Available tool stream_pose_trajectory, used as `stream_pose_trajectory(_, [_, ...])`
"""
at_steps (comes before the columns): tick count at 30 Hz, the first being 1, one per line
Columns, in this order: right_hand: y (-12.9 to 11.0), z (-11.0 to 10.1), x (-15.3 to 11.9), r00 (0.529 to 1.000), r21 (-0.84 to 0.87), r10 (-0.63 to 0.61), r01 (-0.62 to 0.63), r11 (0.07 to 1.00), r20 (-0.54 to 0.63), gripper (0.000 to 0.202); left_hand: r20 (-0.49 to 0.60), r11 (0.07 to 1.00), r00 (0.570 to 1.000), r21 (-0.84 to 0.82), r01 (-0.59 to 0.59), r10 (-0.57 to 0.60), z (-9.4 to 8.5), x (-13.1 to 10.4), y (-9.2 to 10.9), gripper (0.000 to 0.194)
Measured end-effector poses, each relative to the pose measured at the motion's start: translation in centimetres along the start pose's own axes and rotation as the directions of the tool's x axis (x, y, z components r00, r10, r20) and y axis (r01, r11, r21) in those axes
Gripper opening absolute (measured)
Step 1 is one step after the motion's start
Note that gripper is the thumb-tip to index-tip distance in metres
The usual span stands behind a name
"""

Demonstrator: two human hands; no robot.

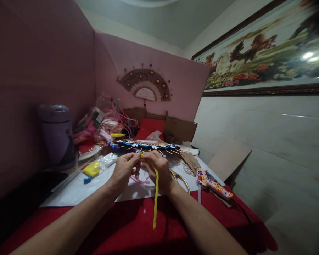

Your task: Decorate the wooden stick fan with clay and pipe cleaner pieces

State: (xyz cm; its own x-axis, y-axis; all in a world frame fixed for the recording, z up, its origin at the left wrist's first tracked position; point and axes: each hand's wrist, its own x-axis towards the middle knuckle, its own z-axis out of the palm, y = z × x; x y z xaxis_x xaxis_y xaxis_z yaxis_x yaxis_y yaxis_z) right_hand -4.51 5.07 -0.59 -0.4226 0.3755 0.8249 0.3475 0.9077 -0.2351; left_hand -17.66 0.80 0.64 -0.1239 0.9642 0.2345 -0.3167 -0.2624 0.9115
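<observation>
A yellow pipe cleaner [156, 198] hangs down from between my hands, its long end dangling over the red tablecloth. My left hand [126, 168] pinches its upper end near the fingertips. Close beside it, my right hand [159, 168] is closed on the same strand, which runs over the fingers. Just behind the hands lies a dark fan-shaped piece [146, 145] edged with blue and white flowers and thin sticks. Pink pipe cleaner bits [140, 180] rest on the white paper [95, 191] below. Gold scissor handles [183, 180] show partly behind my right wrist.
A flowered glue gun [212, 185] lies at right with its cord. At left stand a purple bottle [57, 136] and a yellow packet [91, 170]. Bagged craft material [110, 124] is heaped behind. A decorated fan [146, 83] hangs on the pink panel [108, 63].
</observation>
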Motion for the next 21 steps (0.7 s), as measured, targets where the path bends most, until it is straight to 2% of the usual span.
stream_pose_trajectory(4, [0.1,-0.1,-0.1,0.998,-0.045,-0.013,0.015,0.999,0.055,0.016,-0.021,0.998,0.998,0.007,0.067,-0.067,-0.1,0.2,0.3,0.028])
stream_pose_trajectory(9, [0.2,0.0,-0.1,0.999,-0.035,-0.019,0.021,0.999,0.045,0.014,0.023,0.986,0.99,-0.088,0.143,-0.141,-0.2,0.4,0.4,0.019])
stream_pose_trajectory(14, [-0.1,-0.2,0.2,0.998,0.135,-0.025,0.018,0.991,0.05,0.021,-0.006,0.993,0.996,-0.071,0.09,-0.09,-0.4,0.5,0.4,0.02])
stream_pose_trajectory(15, [-0.2,-0.2,0.3,0.999,0.193,0.013,-0.019,0.981,0.03,0.02,-0.019,0.995,0.997,-0.059,0.075,-0.076,-0.4,0.5,0.4,0.02])
stream_pose_trajectory(17, [-0.2,-0.2,0.5,0.982,0.342,0.188,-0.181,0.922,0.012,0.015,-0.042,0.999,0.998,-0.019,0.035,-0.036,-0.4,0.5,0.4,0.021])
stream_pose_trajectory(19, [0.0,0.0,0.8,0.919,0.501,0.373,-0.382,0.776,0.123,0.022,-0.058,0.998,0.998,0.059,-0.026,0.03,-0.4,0.6,0.4,0.022])
stream_pose_trajectory(21, [0.2,0.2,0.9,0.847,0.598,0.438,-0.525,0.605,0.301,0.033,-0.06,0.982,0.992,0.16,-0.097,0.108,-0.3,0.6,0.4,0.022])
